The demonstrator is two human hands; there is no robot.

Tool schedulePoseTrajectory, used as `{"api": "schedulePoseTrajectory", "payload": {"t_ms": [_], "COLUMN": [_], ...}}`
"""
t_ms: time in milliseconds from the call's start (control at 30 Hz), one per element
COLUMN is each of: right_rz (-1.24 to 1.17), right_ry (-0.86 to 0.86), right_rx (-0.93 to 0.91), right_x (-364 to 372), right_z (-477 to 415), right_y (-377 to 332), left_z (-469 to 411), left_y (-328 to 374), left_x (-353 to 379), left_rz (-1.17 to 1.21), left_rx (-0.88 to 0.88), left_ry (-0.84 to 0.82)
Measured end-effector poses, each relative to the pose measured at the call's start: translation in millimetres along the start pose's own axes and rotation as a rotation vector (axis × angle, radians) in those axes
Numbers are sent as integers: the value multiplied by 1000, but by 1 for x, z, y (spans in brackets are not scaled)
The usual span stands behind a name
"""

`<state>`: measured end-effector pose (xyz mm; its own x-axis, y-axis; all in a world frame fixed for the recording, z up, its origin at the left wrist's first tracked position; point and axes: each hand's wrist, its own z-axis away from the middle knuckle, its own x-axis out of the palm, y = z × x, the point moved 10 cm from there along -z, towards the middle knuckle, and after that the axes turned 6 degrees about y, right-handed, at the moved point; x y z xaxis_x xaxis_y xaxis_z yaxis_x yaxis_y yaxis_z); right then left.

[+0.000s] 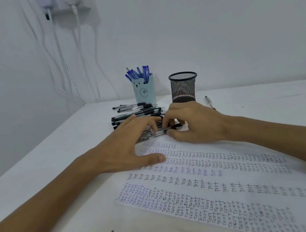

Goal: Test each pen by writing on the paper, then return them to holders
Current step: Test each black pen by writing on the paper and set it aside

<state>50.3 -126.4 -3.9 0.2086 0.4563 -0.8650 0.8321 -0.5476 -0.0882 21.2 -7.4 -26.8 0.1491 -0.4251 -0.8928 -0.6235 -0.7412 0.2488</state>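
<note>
Two hands (130,137) (195,124), one pen (164,130), paper's (209,146) far edge

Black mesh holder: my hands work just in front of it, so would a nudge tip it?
Probably light: the black mesh holder looks empty, so it would likely slide or tip easily. It is taller than wide, which favours tipping if struck near its rim.

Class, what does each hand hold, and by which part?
The right hand pinches a black pen by its dark cap end. The left hand lies on the pile of pens; whether it grips cannot be told.
</note>
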Motion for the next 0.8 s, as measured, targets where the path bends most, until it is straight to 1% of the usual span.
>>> {"api": "schedulePoseTrajectory", "payload": {"t_ms": [67,167,233,333,400,500,533,633,800], "right_rz": [8,89,142,103,137,208,218,232,166], "right_ry": [-42,-64,-72,-133,-180,-161,-162,-146,-74], "right_rx": [-49,-106,-113,-96,-117,-301,-327,-298,-143], "right_x": [5,3,-3,-6,-2,4,6,5,-11], "right_z": [-1,-2,-1,1,3,2,2,1,-2], "right_y": [-4,-4,-4,-1,-3,-18,-19,-15,-3], "left_z": [0,1,1,0,0,0,0,0,1], "left_y": [-2,-5,-7,-7,-8,-7,-7,-7,-6], "left_x": [-2,-4,-4,-5,-5,-4,-4,-4,-5], "left_rz": [13,-19,-42,-51,-52,-52,-51,-59,-65], "left_rx": [-8,11,18,25,27,38,36,32,48], "left_ry": [12,17,25,34,34,40,40,38,53]}}
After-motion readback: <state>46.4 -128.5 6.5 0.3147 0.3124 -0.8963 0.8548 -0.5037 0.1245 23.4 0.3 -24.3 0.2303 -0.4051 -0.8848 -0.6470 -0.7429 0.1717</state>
